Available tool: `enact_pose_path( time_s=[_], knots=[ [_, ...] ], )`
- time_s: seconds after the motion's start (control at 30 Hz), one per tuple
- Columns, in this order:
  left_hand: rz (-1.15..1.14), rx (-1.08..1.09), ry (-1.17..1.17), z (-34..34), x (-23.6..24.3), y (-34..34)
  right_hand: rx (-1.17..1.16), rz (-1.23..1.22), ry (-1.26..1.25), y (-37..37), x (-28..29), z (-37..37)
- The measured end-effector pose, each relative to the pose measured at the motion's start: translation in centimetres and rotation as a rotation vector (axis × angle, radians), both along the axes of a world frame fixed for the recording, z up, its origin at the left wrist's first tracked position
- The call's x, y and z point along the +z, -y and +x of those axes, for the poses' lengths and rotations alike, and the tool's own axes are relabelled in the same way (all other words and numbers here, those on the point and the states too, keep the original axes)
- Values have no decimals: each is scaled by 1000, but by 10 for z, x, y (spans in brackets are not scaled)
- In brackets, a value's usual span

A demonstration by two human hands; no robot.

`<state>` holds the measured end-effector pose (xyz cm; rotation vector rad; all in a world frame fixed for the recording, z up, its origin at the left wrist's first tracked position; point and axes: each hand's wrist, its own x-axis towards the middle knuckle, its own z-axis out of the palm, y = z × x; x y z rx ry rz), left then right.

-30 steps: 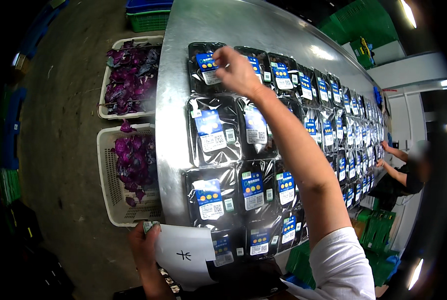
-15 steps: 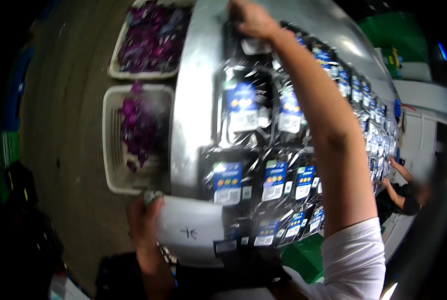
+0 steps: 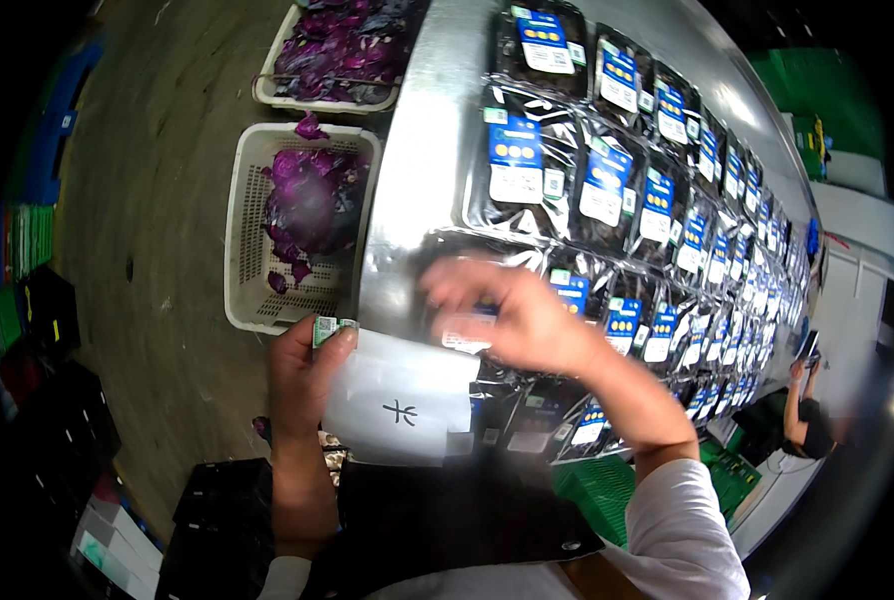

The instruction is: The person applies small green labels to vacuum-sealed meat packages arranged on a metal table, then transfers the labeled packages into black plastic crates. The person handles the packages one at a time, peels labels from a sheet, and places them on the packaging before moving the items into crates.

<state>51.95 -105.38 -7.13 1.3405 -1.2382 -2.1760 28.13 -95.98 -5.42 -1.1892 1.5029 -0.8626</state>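
Observation:
My left hand (image 3: 305, 375) is closed on the edge of a white sheet (image 3: 397, 400) with a hand-drawn mark. Under its thumb shows a small green and white sticker (image 3: 327, 328). Over the near left end of the packages, my right hand (image 3: 517, 315) is blurred by motion, its fingers stretched out and apart, with nothing visible in them. Below it lies a film-wrapped black tray (image 3: 442, 245), partly hidden. Beyond sits another wrapped tray (image 3: 517, 160), with a blue and white label and a small square sticker.
Rows of similar trays cover the metal table (image 3: 407, 190). Left of it stand a pale plastic basket (image 3: 235, 230) with purple leaves and a fuller basket (image 3: 267, 92) farther off. A co-worker's arm (image 3: 795, 405) is at the far right. Green crates (image 3: 597, 505) stand below the table's near edge.
My right hand has come back from the far end of the trays to the near left ones. The left hand still holds the sheet, and the view has shifted.

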Motion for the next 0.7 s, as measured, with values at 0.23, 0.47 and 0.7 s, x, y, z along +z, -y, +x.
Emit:
enact_pose_path(
  time_s=[0.23, 0.47, 0.7],
  knots=[
    [-12, -200, 28, -4, 15, -26, -138, 72, -108, -80, 30, 81],
    [-16, -382, -16, -5, 32, -56, -322, -5, -194, -133, 40, 104],
    [-199, -384, -111, 2, 64, -95, -378, -95, -33, -175, 56, 100]
  ],
)
